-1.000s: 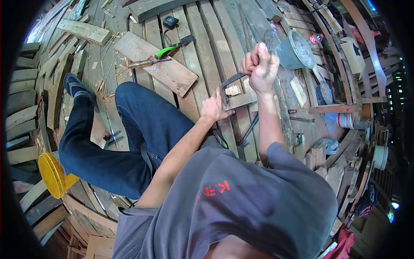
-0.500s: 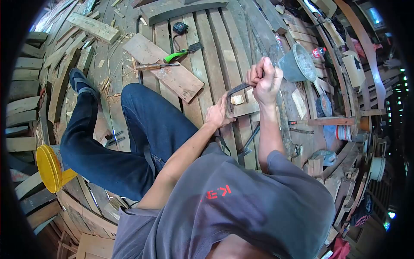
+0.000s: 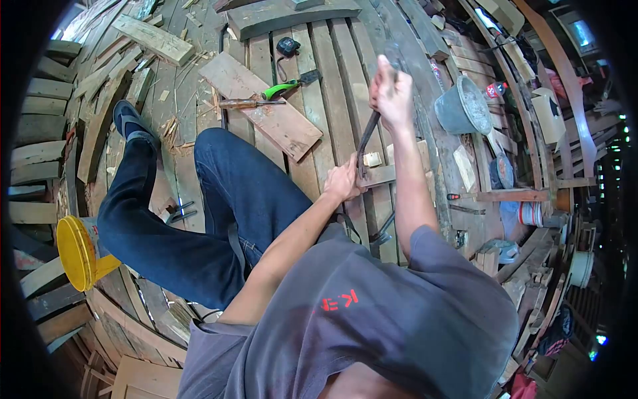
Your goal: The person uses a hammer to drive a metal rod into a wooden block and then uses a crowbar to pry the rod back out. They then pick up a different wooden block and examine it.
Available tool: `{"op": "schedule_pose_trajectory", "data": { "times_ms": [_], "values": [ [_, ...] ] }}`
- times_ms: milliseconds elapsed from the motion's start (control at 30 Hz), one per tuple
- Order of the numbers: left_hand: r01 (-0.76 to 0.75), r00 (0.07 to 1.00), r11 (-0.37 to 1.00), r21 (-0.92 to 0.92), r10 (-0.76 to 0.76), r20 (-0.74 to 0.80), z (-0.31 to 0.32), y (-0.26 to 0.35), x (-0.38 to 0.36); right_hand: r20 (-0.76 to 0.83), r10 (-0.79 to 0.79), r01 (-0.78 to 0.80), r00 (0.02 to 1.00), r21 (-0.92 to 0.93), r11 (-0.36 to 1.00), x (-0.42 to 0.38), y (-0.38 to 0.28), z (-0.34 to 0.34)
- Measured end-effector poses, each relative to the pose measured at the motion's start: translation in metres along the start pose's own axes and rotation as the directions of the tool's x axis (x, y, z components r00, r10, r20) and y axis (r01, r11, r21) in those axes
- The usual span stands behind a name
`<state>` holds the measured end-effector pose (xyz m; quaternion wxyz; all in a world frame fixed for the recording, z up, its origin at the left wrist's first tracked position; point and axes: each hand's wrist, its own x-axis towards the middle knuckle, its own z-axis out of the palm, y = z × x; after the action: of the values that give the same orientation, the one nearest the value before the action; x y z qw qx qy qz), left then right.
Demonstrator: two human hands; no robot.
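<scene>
My right hand [image 3: 393,96] is a fist round the upper end of a dark metal crowbar [image 3: 365,141], its thumb pointing up. The bar slants down to the end of a small wooden piece [image 3: 380,175] on the slats. At that lower end my left hand [image 3: 343,179] is closed against the bar and the wood; its fingers partly hide the contact. A pale wood block [image 3: 372,159] sits just right of the bar. To the left, a chisel [image 3: 252,103] and a green-handled scraper [image 3: 282,88] lie on a wide board [image 3: 292,136].
A black tape measure [image 3: 287,46] lies on the slats, near a thick beam [image 3: 292,18]. On the right are a grey bucket [image 3: 455,110] and a wooden-handled tool [image 3: 512,195]. A yellow bucket [image 3: 73,253] stands by my leg. Scrap wood and shavings surround me.
My right hand has moved up and slightly left, swinging the crowbar from a low slant to a steeper one. My left hand stays at the bar's lower end.
</scene>
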<state>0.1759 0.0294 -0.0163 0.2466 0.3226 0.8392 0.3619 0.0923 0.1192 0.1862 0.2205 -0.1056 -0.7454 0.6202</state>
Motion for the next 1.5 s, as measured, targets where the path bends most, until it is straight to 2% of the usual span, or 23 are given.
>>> {"op": "schedule_pose_trajectory", "data": {
  "times_ms": [100, 167, 233, 333, 500, 667, 767, 867, 1000, 1033, 1133, 1167, 1267, 1400, 1500],
  "values": [
    [0.056, 0.996, 0.998, -0.018, -0.054, 0.064, -0.010, 0.004, 0.000, 0.025, -0.044, 0.045, 0.999, -0.023, 0.999, 0.014, 0.014, 0.010],
    [0.122, 0.989, 0.991, -0.048, -0.117, 0.095, -0.019, 0.011, -0.002, 0.071, -0.071, 0.067, 0.995, 0.053, 0.996, 0.010, 0.005, 0.012],
    [0.066, 0.997, 0.995, -0.072, -0.063, 0.043, -0.016, 0.008, -0.003, 0.102, -0.115, 0.104, 0.988, 0.107, 0.989, 0.001, -0.004, 0.010],
    [0.028, 0.999, 0.997, -0.070, -0.026, 0.022, -0.011, 0.004, -0.002, 0.117, -0.089, 0.069, 0.989, 0.160, 0.985, -0.011, -0.025, 0.002],
    [-0.006, 0.999, 0.998, -0.059, 0.003, -0.052, -0.012, 0.009, -0.007, 0.037, -0.118, 0.114, 0.992, 0.103, 0.988, -0.019, -0.028, -0.009],
    [-0.047, 0.996, 0.998, -0.053, 0.043, -0.073, -0.010, 0.007, -0.007, 0.009, -0.054, 0.054, 0.999, 0.024, 0.998, -0.001, -0.017, -0.002],
    [0.077, 0.994, 0.996, 0.042, -0.074, -0.076, -0.004, 0.009, -0.006, -0.022, -0.031, 0.030, 0.999, -0.077, 0.997, 0.024, -0.001, 0.002],
    [0.154, 0.980, 0.974, 0.167, -0.172, 0.099, -0.009, 0.014, 0.001, -0.082, 0.036, -0.049, 0.996, -0.159, 0.986, 0.045, 0.011, 0.001],
    [0.111, 0.990, 0.975, 0.194, -0.124, 0.060, -0.015, 0.018, -0.004, -0.114, 0.133, -0.146, 0.985, -0.115, 0.983, 0.064, 0.023, -0.002],
    [0.116, 0.989, 0.974, 0.194, -0.132, 0.071, -0.015, 0.018, -0.005, -0.135, 0.120, -0.143, 0.984, -0.173, 0.975, 0.069, 0.028, -0.001],
    [0.114, 0.990, 0.973, 0.200, -0.128, 0.057, -0.015, 0.016, -0.003, -0.102, 0.182, -0.199, 0.978, -0.193, 0.961, 0.078, 0.037, 0.004],
    [0.110, 0.991, 0.974, 0.200, -0.122, 0.048, -0.013, 0.016, -0.004, -0.098, 0.147, -0.167, 0.984, -0.233, 0.958, 0.079, 0.040, 0.006],
    [0.103, 0.992, 0.979, 0.176, -0.113, 0.049, -0.012, 0.014, -0.004, -0.099, 0.171, -0.193, 0.980, -0.279, 0.941, 0.087, 0.052, 0.016],
    [0.106, 0.991, 0.977, 0.184, -0.120, 0.063, -0.015, 0.015, -0.004, 0.112, 0.343, -0.339, 0.933, -0.053, 0.939, 0.087, 0.047, 0.015],
    [0.087, 0.994, 0.979, 0.183, -0.099, 0.056, -0.012, 0.013, -0.004, 0.211, 0.345, -0.372, 0.915, 0.110, 0.922, 0.067, 0.028, 0.004]
  ]
}}
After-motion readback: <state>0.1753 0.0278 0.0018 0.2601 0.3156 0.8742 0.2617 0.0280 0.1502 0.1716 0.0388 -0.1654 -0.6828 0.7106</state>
